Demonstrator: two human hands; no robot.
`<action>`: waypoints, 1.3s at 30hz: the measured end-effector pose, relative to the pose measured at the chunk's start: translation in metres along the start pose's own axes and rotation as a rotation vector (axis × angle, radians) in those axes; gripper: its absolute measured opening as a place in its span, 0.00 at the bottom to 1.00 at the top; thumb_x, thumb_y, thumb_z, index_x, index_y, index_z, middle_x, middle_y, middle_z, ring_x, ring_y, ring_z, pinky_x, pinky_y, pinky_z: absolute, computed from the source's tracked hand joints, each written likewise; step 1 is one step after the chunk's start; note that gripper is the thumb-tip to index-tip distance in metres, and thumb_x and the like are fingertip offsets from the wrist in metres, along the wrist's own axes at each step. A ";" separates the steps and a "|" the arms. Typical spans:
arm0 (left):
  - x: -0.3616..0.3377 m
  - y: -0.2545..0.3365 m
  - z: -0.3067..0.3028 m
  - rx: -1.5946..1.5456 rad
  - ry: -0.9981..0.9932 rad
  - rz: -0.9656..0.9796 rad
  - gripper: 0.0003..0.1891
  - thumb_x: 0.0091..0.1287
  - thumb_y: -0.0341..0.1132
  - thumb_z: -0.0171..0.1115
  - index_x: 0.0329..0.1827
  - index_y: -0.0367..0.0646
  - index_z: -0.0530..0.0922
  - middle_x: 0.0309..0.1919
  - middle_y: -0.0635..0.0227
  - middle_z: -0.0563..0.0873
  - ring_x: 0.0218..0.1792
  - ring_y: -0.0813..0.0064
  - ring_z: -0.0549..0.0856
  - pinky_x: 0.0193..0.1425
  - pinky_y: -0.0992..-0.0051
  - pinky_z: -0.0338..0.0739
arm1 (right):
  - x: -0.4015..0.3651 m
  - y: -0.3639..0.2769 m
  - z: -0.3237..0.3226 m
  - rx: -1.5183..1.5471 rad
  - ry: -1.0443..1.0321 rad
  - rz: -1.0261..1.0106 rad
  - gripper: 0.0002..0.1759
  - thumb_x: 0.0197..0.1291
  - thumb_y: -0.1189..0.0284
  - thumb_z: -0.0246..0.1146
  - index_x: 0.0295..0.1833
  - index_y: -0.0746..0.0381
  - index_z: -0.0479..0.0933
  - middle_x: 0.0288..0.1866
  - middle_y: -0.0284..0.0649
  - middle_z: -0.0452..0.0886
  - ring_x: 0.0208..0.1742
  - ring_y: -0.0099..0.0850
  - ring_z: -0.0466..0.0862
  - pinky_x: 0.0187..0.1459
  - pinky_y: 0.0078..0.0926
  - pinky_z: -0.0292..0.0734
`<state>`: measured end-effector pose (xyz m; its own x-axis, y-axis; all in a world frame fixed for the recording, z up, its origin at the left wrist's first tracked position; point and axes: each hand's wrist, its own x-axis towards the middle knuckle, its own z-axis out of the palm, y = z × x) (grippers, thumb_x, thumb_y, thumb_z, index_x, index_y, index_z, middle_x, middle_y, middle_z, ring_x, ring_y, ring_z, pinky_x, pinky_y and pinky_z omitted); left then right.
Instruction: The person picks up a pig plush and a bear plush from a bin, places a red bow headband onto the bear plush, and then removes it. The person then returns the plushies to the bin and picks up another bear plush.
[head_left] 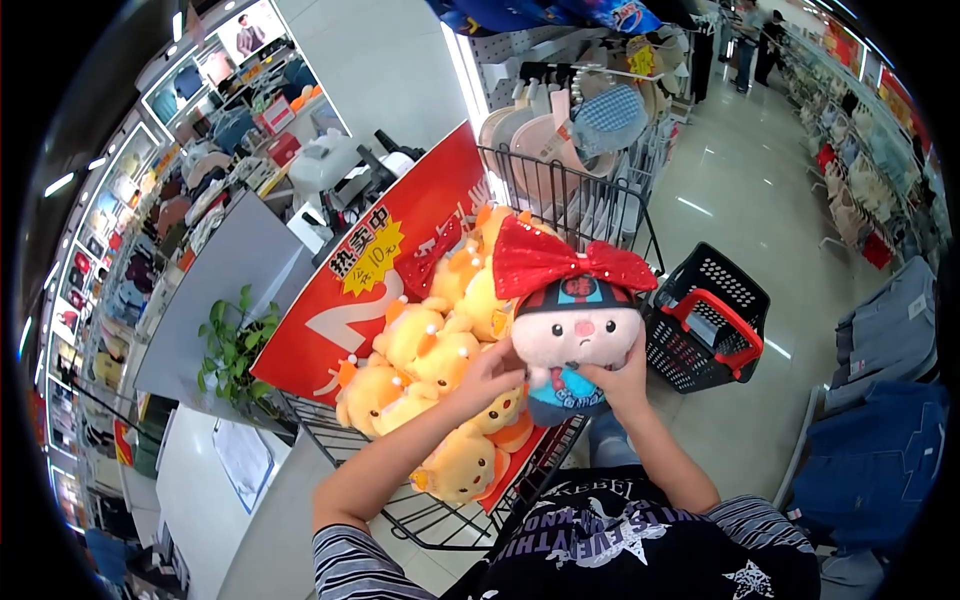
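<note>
At the far left, shop shelves (pixel 140 225) run back under bright lamps. Nearer stands a white counter (pixel 185 450) bearing a clipboard (pixel 243 455), the writing on its sheet too small to read, and a leafy plant (pixel 235 335). Next comes a slanted red sign (pixel 425 200) with large white strokes, partly covered. Its yellow label (pixel 372 255) reads "热卖中" and, below, "10元"; the small characters before the price are unclear.

In front of the sign, a black wire bin (pixel 440 546) is heaped with yellow plush toys (pixel 430 345). The left hand (pixel 490 378) presses on the near side of a pink-faced doll (pixel 578 335), its fingers gripping the edge. The doll is held upright above the bin's right side, with a red sequined bow on its dark cap; the lettering on its blue front is too small to read. Below, a black shirt (pixel 610 530) shows "REBEL" and "KNOW" among other words. The right hand (pixel 622 385) is closed around the doll's other side, thumb across the front.

Farther right, a black shopping basket (pixel 690 350) with a red handle sits on the floor, then denim clothes (pixel 865 440).
</note>
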<state>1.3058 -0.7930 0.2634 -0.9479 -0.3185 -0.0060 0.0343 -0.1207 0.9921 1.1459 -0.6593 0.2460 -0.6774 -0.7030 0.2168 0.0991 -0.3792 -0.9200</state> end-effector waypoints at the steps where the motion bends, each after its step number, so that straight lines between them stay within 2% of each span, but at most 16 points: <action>1: -0.002 0.000 0.007 -0.011 -0.012 0.073 0.28 0.57 0.28 0.55 0.62 0.37 0.57 0.52 0.62 0.73 0.53 0.72 0.73 0.56 0.73 0.67 | -0.003 -0.002 0.001 0.013 -0.027 -0.028 0.57 0.28 0.79 0.72 0.66 0.62 0.45 0.58 0.43 0.62 0.57 0.33 0.68 0.56 0.29 0.67; 3: -0.004 0.001 0.013 -0.028 -0.027 0.143 0.28 0.56 0.30 0.56 0.61 0.37 0.58 0.50 0.63 0.74 0.51 0.73 0.75 0.54 0.74 0.68 | -0.007 -0.011 0.004 -0.024 -0.059 -0.097 0.58 0.27 0.79 0.72 0.66 0.63 0.44 0.58 0.44 0.62 0.59 0.33 0.67 0.56 0.30 0.67; 5: -0.007 0.003 0.012 0.275 0.051 -0.008 0.28 0.55 0.32 0.59 0.58 0.37 0.61 0.44 0.64 0.77 0.43 0.77 0.78 0.46 0.77 0.72 | -0.009 -0.021 0.008 -0.070 -0.054 -0.102 0.58 0.27 0.79 0.72 0.66 0.63 0.44 0.59 0.44 0.61 0.59 0.33 0.67 0.56 0.30 0.67; 8: -0.009 -0.008 0.004 0.245 0.104 -0.028 0.23 0.56 0.31 0.58 0.55 0.37 0.64 0.38 0.66 0.79 0.38 0.80 0.79 0.40 0.79 0.73 | -0.009 -0.024 0.010 -0.111 -0.054 -0.107 0.58 0.27 0.80 0.72 0.66 0.63 0.45 0.59 0.45 0.62 0.58 0.33 0.68 0.56 0.29 0.67; 14: -0.005 -0.012 -0.004 0.322 0.161 0.095 0.16 0.57 0.26 0.54 0.49 0.35 0.69 0.35 0.66 0.80 0.35 0.78 0.80 0.40 0.78 0.74 | -0.011 -0.018 0.008 -0.088 -0.073 -0.035 0.57 0.27 0.81 0.71 0.66 0.63 0.46 0.58 0.44 0.64 0.57 0.33 0.69 0.55 0.29 0.68; 20: -0.007 -0.001 -0.004 0.429 0.159 0.079 0.18 0.55 0.24 0.55 0.50 0.36 0.69 0.36 0.61 0.80 0.36 0.75 0.81 0.41 0.76 0.75 | -0.018 -0.007 0.009 -0.187 -0.039 -0.168 0.61 0.28 0.76 0.74 0.67 0.61 0.41 0.59 0.44 0.61 0.59 0.33 0.66 0.55 0.29 0.67; 24: -0.007 0.013 -0.003 0.457 0.133 0.074 0.20 0.53 0.23 0.56 0.51 0.38 0.69 0.39 0.61 0.80 0.40 0.73 0.80 0.43 0.76 0.75 | -0.024 0.006 0.003 -0.259 -0.044 -0.136 0.63 0.25 0.74 0.75 0.66 0.60 0.39 0.58 0.44 0.61 0.59 0.34 0.67 0.56 0.30 0.65; 25: -0.008 0.010 -0.004 0.484 0.149 0.149 0.21 0.52 0.23 0.57 0.51 0.39 0.69 0.41 0.61 0.79 0.43 0.73 0.79 0.44 0.75 0.74 | -0.027 0.007 0.003 -0.182 -0.043 -0.077 0.62 0.23 0.73 0.76 0.64 0.60 0.42 0.57 0.44 0.62 0.58 0.33 0.67 0.57 0.29 0.64; 26: -0.009 0.006 -0.004 0.509 0.166 0.225 0.22 0.51 0.24 0.59 0.51 0.40 0.70 0.43 0.61 0.79 0.45 0.72 0.78 0.46 0.73 0.74 | -0.029 0.006 0.004 -0.239 -0.063 -0.088 0.59 0.22 0.71 0.77 0.62 0.60 0.46 0.57 0.44 0.63 0.58 0.33 0.67 0.56 0.30 0.64; 29: -0.015 0.015 -0.005 0.543 0.076 0.094 0.24 0.48 0.26 0.62 0.52 0.43 0.70 0.47 0.62 0.77 0.50 0.70 0.76 0.52 0.71 0.70 | -0.037 0.015 -0.002 -0.467 -0.095 -0.102 0.57 0.22 0.67 0.78 0.60 0.61 0.50 0.57 0.45 0.63 0.58 0.34 0.68 0.56 0.31 0.64; 31: -0.019 0.009 -0.008 0.523 -0.054 -0.021 0.27 0.47 0.28 0.64 0.53 0.44 0.70 0.48 0.64 0.77 0.51 0.71 0.75 0.53 0.72 0.69 | -0.040 0.015 -0.002 -0.829 -0.099 -0.295 0.57 0.21 0.64 0.78 0.60 0.62 0.52 0.57 0.45 0.63 0.58 0.36 0.68 0.57 0.33 0.63; 32: -0.019 0.026 0.006 0.801 -0.076 0.204 0.27 0.46 0.29 0.66 0.53 0.43 0.70 0.47 0.65 0.78 0.49 0.72 0.75 0.53 0.72 0.69 | -0.040 0.015 -0.002 -0.828 -0.100 -0.296 0.57 0.21 0.64 0.78 0.60 0.62 0.52 0.57 0.45 0.63 0.58 0.36 0.68 0.57 0.33 0.63; 34: -0.027 -0.021 -0.018 0.140 -0.009 -0.110 0.27 0.47 0.30 0.67 0.53 0.43 0.70 0.47 0.65 0.78 0.49 0.73 0.76 0.53 0.73 0.70 | -0.040 0.014 -0.002 -0.540 -0.328 -0.272 0.46 0.35 0.66 0.73 0.61 0.64 0.56 0.60 0.44 0.62 0.60 0.37 0.66 0.59 0.34 0.62; 36: -0.029 -0.021 -0.018 0.165 -0.037 -0.113 0.27 0.47 0.31 0.67 0.53 0.43 0.71 0.47 0.65 0.78 0.49 0.73 0.76 0.53 0.73 0.70 | -0.036 -0.021 0.027 0.429 -0.411 0.295 0.31 0.54 0.66 0.61 0.60 0.64 0.58 0.61 0.45 0.62 0.60 0.32 0.66 0.57 0.32 0.66; 38: -0.028 -0.018 -0.013 0.232 -0.069 -0.080 0.27 0.47 0.31 0.67 0.53 0.43 0.71 0.47 0.65 0.78 0.49 0.73 0.76 0.53 0.73 0.70 | -0.042 -0.002 0.018 -0.439 -0.317 -0.245 0.24 0.58 0.66 0.56 0.57 0.65 0.62 0.57 0.44 0.67 0.56 0.30 0.70 0.56 0.30 0.68; 39: -0.028 -0.018 -0.010 0.251 -0.079 -0.061 0.27 0.47 0.31 0.67 0.53 0.43 0.71 0.47 0.65 0.78 0.49 0.73 0.76 0.53 0.73 0.70 | -0.041 0.010 0.012 -0.441 -0.322 -0.248 0.24 0.58 0.66 0.56 0.57 0.65 0.62 0.57 0.44 0.67 0.56 0.30 0.70 0.56 0.30 0.68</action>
<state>1.3346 -0.7917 0.2448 -0.9680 -0.2420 -0.0666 -0.0938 0.1027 0.9903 1.1835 -0.6420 0.2317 -0.3796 -0.7984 0.4674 -0.3922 -0.3187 -0.8629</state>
